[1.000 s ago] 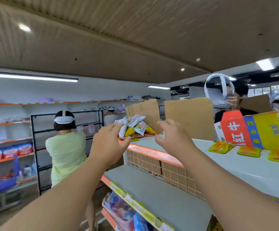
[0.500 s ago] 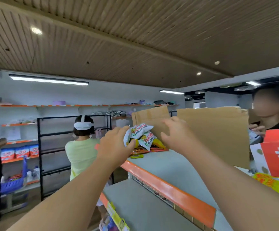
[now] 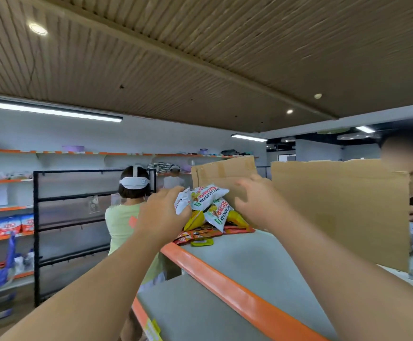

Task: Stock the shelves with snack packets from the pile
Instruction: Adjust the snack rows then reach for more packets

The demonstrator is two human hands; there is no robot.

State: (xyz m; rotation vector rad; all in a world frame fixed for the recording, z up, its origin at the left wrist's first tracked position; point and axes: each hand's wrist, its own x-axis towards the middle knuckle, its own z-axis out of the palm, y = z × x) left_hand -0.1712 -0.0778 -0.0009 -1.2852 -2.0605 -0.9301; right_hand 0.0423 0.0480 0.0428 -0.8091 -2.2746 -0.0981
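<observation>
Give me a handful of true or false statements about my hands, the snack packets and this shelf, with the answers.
1. The left hand grips the white and yellow snack packets. True.
2. The right hand carries a packet. False: its fingers are spread and hold nothing.
3. The snack packets sit on the top shelf, which has an orange front edge. True.
4. The cardboard sheets lie flat on the top shelf. False: they stand upright behind the packets.
5. Flat red packets lie under the white and yellow ones. True.
</observation>
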